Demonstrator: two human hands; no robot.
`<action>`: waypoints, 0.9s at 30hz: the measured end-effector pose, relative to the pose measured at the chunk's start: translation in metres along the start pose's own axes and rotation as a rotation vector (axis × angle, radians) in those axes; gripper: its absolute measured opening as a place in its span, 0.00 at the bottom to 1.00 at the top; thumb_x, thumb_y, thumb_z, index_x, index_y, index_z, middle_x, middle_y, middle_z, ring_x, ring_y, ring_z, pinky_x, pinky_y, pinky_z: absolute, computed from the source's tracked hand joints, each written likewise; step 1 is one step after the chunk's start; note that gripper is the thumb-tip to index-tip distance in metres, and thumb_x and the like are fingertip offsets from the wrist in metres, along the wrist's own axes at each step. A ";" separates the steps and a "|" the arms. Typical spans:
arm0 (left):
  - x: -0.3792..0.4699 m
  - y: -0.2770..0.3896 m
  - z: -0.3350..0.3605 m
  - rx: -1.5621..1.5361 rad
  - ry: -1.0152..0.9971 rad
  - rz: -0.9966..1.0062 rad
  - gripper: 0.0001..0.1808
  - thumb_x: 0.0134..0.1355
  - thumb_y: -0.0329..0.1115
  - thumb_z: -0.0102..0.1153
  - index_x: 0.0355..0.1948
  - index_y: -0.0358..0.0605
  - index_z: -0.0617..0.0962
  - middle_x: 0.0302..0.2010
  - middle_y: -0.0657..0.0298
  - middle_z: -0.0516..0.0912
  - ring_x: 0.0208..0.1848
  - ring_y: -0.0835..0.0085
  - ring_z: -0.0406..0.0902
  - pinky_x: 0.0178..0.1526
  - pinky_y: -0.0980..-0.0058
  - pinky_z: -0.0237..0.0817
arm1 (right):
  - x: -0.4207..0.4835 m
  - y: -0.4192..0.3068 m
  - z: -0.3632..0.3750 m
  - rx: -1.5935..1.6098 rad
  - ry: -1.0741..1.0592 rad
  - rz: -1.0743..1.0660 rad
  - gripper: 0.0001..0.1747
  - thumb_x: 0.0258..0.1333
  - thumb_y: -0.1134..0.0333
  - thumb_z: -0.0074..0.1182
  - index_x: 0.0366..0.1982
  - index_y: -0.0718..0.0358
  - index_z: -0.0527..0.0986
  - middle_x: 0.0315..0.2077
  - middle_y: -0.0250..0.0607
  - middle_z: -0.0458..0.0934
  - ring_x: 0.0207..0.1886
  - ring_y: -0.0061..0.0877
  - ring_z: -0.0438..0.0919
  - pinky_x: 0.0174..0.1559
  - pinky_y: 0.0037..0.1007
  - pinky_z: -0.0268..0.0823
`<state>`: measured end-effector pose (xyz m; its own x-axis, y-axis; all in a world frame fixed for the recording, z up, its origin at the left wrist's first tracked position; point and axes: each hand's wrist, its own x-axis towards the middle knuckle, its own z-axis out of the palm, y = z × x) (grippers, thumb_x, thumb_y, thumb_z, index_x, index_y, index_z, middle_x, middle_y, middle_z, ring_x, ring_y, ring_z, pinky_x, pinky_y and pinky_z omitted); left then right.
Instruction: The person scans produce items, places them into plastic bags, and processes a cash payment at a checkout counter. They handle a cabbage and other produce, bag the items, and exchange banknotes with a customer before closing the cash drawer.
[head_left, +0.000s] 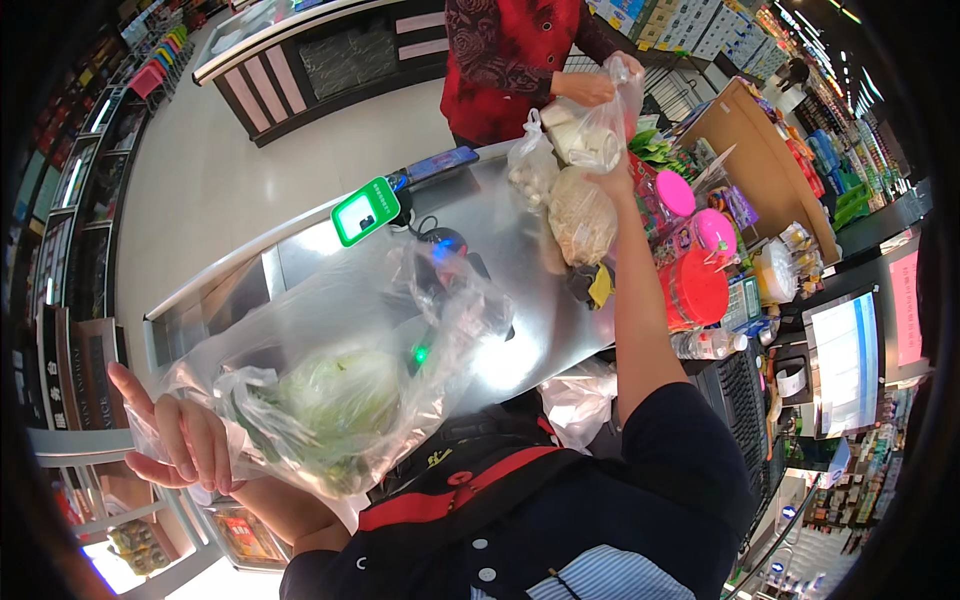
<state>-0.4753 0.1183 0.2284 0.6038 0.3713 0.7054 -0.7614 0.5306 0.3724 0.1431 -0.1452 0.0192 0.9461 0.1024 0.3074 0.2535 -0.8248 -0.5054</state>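
At the left, my left hand (176, 442) is held with its fingers spread, against the end of a large clear plastic carrier bag (315, 300). Inside that bag lies a pale green leafy vegetable (337, 394), along with a smaller knotted bag. My right arm stretches across the steel checkout counter (510, 225). My right hand (613, 186) grips the top of a clear bag of pale beige food (581, 217), its fingertips partly hidden. Beside it sit a small knotted bag of whitish pieces (531, 169) and a bag of white food (581, 135).
Across the counter a person in red (514, 67) holds the white food's bag. A scanner stand (446, 244) and a lit green payment device (366, 212) are on the counter. Pink-lidded jars (675, 193), a red tub (694, 289), a water bottle (709, 343) and a keyboard (739, 405) line the right.
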 end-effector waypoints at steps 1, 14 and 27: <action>0.000 -0.004 -0.006 0.002 0.037 -0.001 0.45 0.71 0.41 0.51 0.76 0.49 0.38 0.25 0.56 0.74 0.16 0.68 0.73 0.19 0.71 0.74 | 0.014 0.036 0.019 0.050 -0.056 -0.095 0.28 0.46 0.59 0.69 0.49 0.66 0.78 0.44 0.54 0.82 0.48 0.44 0.80 0.53 0.39 0.70; -0.009 -0.083 -0.031 0.143 -0.536 -0.375 0.42 0.59 0.40 0.60 0.73 0.47 0.59 0.51 0.40 0.82 0.60 0.38 0.74 0.71 0.43 0.48 | -0.061 -0.035 -0.045 0.601 -0.446 0.076 0.15 0.59 0.61 0.60 0.37 0.68 0.81 0.25 0.36 0.80 0.27 0.25 0.76 0.30 0.33 0.67; -0.041 -0.143 0.041 1.112 -0.566 -0.979 0.28 0.62 0.34 0.60 0.65 0.45 0.73 0.68 0.55 0.70 0.70 0.56 0.64 0.70 0.62 0.54 | -0.206 -0.036 -0.016 1.406 -0.580 0.854 0.13 0.66 0.68 0.51 0.46 0.70 0.75 0.38 0.45 0.82 0.40 0.34 0.82 0.43 0.40 0.76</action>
<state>-0.4015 -0.0042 0.1709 0.9749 -0.2201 -0.0328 -0.0861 -0.5090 0.8564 -0.0640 -0.1458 -0.0132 0.7597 0.3611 -0.5408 -0.6425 0.2891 -0.7097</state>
